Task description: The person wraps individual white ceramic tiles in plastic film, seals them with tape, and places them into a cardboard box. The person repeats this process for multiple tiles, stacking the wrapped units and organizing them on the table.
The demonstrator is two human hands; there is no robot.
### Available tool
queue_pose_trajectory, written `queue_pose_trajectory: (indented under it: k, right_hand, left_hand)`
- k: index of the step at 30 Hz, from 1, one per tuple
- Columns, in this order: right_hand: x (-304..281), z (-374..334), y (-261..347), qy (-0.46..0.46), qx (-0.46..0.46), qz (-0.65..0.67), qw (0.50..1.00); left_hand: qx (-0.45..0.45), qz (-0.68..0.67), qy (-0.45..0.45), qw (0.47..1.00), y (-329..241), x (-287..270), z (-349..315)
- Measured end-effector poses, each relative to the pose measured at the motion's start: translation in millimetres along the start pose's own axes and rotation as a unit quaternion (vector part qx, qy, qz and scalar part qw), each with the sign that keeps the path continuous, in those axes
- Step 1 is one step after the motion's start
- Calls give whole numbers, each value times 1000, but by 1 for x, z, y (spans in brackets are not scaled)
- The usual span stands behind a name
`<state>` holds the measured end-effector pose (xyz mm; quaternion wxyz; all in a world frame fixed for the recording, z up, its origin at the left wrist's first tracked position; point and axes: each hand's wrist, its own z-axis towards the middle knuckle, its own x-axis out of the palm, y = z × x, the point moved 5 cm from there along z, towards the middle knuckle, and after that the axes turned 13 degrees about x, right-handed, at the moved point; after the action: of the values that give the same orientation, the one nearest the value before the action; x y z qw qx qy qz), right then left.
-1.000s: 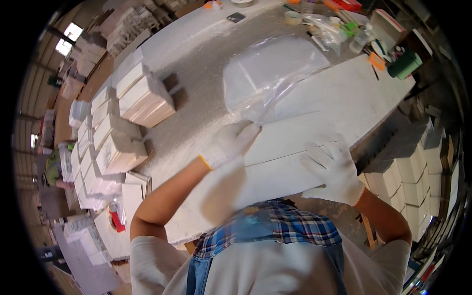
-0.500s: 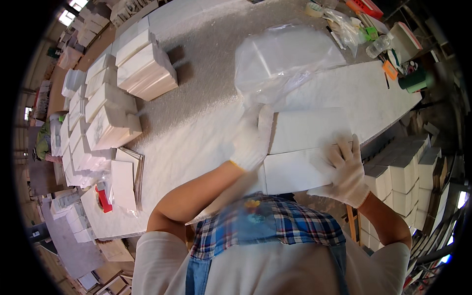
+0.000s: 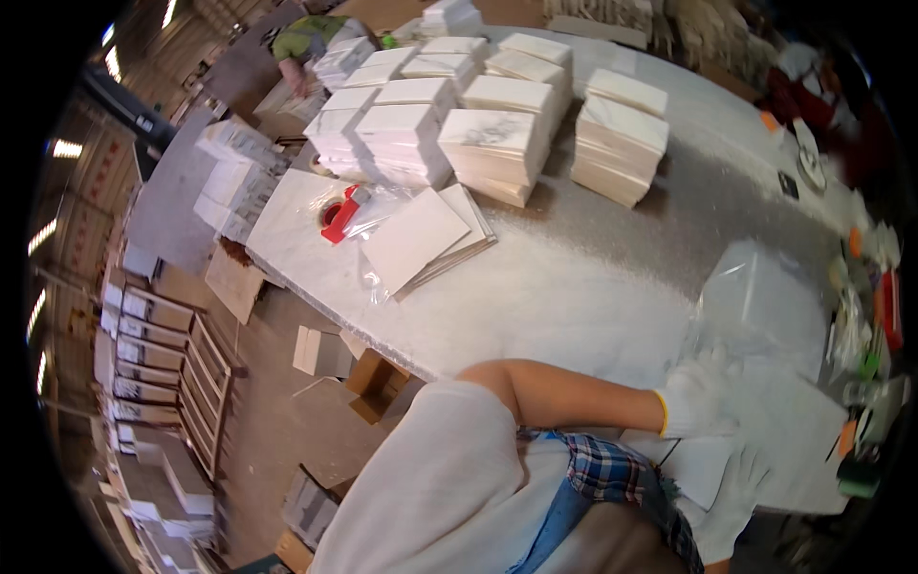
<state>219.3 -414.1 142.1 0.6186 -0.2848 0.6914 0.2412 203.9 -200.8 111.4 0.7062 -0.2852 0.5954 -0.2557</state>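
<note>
Both of my hands wear white gloves and are at the lower right of the table. My left hand [image 3: 700, 394] lies beside the plastic sheeting, fingers extended and slightly blurred, with nothing visible in its grasp. Closer to my body, my right hand [image 3: 734, 497] rests with outstretched fingers along the side of a white tile [image 3: 698, 469]. The tile lies flat between my hands and the plaid apron; a dark joint line separates it from another white piece. Clear plastic sheeting [image 3: 765, 301] is spread just beyond my left hand.
Stacks of white marble-look tiles [image 3: 488, 143] stand along the far side. Loose flat tiles [image 3: 421, 234] lie near a red tape dispenser [image 3: 339, 218]. A person [image 3: 320, 43] bends at far left. An open cardboard box [image 3: 376, 385] and a metal rack [image 3: 196, 373] stand below the table edge.
My view has swung to the left, so hands and tile now appear at lower right. My left hand has shifted over the tiles; my right hand stays by the tile's side.
</note>
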Motion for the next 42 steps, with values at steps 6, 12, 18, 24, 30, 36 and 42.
queue_pose_trajectory:
  k: [6,12,18,24,30,36,42]
  right_hand:
    - [43,0,-40,-34,-16,2,999]
    - [4,-2,-5,-67,-69,-32,995]
    - [13,-1,-9,-13,-45,-65,997]
    - [14,-3,-9,-8,-22,-56,998]
    - [15,-1,-14,27,15,-86,996]
    - [21,-4,-16,-7,-13,-68,998]
    - [19,-10,-7,-44,-16,-25,999]
  left_hand:
    - [11,-61,-217,974,38,-66,-18]
    - [-80,256,-621,737,298,-239,-177]
    - [-504,483,-287,656,413,-363,-415]
    - [-533,367,-251,720,434,-368,-472]
    - [-487,340,-252,764,469,-380,-488]
    - [-441,269,-581,629,404,-362,-514]
    - [-180,38,-776,603,307,-361,-426]
